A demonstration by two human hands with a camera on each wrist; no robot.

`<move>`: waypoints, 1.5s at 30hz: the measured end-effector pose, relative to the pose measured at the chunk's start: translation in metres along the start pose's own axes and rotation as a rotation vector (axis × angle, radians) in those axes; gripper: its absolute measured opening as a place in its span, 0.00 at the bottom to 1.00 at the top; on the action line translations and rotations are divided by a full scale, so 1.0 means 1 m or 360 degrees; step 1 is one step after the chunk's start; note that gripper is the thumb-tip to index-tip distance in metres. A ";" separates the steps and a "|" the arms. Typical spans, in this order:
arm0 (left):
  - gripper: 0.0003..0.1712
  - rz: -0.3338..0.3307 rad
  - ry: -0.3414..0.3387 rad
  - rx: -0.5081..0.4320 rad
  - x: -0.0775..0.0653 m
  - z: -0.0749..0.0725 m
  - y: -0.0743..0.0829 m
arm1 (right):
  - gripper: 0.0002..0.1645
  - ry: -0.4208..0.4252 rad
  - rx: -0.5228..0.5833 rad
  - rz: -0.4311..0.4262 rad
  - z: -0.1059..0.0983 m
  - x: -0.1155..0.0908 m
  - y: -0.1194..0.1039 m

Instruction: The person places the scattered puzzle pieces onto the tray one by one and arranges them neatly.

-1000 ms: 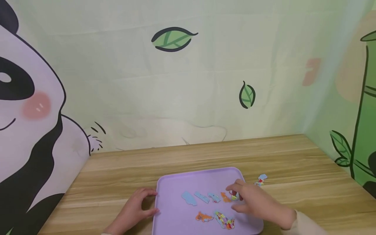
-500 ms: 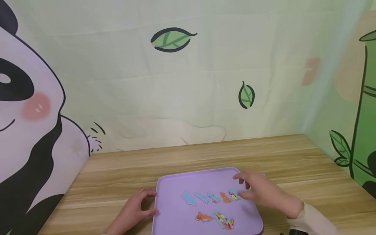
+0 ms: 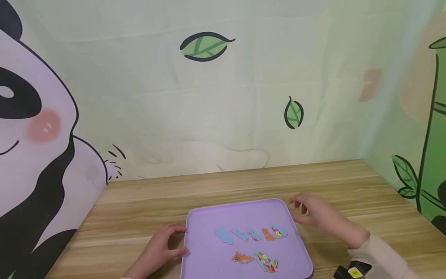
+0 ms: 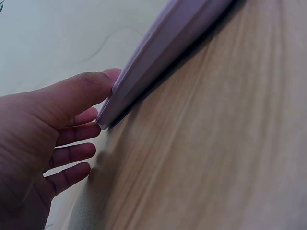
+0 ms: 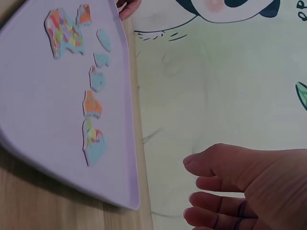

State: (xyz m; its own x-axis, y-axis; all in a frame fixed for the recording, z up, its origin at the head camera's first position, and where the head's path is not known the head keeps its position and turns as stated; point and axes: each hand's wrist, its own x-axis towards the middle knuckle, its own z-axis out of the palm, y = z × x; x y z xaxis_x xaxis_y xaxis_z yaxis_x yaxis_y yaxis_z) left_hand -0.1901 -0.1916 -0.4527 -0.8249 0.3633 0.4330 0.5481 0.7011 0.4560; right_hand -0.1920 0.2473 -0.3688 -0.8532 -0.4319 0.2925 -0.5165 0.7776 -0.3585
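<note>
From my head view, the right hand (image 3: 315,217) covers whatever lies on the table (image 3: 348,193) just past the tray's (image 3: 209,217) far right corner, so I cannot tell if its fingers touch anything there. The prints on the puzzle pieces (image 3: 251,234) are too small for me to read. The tray's near edge is cut off by the bottom of the picture, as are both forearms. In my left wrist view, the left hand (image 4: 43,139) is cropped at the left edge and the tray shows only as a rim (image 4: 158,52). In my right wrist view, the right hand's fingertips run off the bottom edge.
</note>
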 end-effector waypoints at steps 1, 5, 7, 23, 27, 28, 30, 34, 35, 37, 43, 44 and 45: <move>0.28 0.0000 -0.0001 -0.0002 0.000 0.000 0.000 | 0.21 -0.0008 0.0003 0.0023 -0.001 0.000 0.002; 0.28 -0.0008 -0.0010 -0.0009 0.000 0.000 0.000 | 0.22 -0.0037 0.0027 0.0094 -0.004 -0.001 0.010; 0.28 -0.0014 -0.0014 -0.0010 0.000 -0.001 0.000 | 0.22 -0.0041 0.0024 0.0113 -0.005 -0.002 0.013; 0.27 -0.0047 -0.0040 0.0014 0.001 -0.001 0.000 | 0.21 -0.0024 -0.0053 0.0145 -0.005 -0.002 0.041; 0.27 -0.0043 -0.0049 0.0014 0.001 -0.002 0.000 | 0.21 -0.0009 -0.0060 0.0141 -0.003 -0.003 0.048; 0.27 -0.0054 -0.0054 0.0012 0.001 -0.002 0.001 | 0.21 -0.0009 -0.0060 0.0146 -0.002 -0.003 0.049; 0.27 -0.0075 -0.0068 0.0013 0.001 -0.002 0.001 | 0.20 -0.0013 -0.0053 0.0153 -0.001 -0.004 0.052; 0.27 -0.0096 -0.0080 0.0008 0.001 -0.002 0.000 | 0.20 -0.0047 -0.0046 0.0208 0.001 -0.006 0.055; 0.27 -0.0091 -0.0080 0.0005 0.001 -0.002 0.000 | 0.20 -0.0055 -0.0046 0.0222 0.002 -0.006 0.055; 0.27 -0.0084 -0.0078 0.0003 0.001 -0.002 0.000 | 0.21 -0.0071 -0.0052 0.0230 0.002 -0.007 0.056; 0.27 -0.0126 -0.0093 0.0010 0.001 -0.002 0.000 | 0.21 -0.0077 -0.0076 0.0238 0.005 -0.008 0.059; 0.27 -0.0130 -0.0094 0.0011 0.001 -0.002 0.000 | 0.22 -0.0078 -0.0081 0.0242 0.006 -0.009 0.060; 0.27 -0.0129 -0.0095 0.0013 0.001 -0.002 0.000 | 0.22 -0.0079 -0.0086 0.0241 0.006 -0.009 0.060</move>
State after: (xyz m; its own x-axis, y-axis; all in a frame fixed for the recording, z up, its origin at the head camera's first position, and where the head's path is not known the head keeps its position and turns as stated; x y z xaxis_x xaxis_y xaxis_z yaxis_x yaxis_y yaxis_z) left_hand -0.1900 -0.1924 -0.4506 -0.8736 0.3407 0.3475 0.4780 0.7348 0.4813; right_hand -0.2158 0.2949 -0.3982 -0.9242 -0.3288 0.1943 -0.3782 0.8583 -0.3467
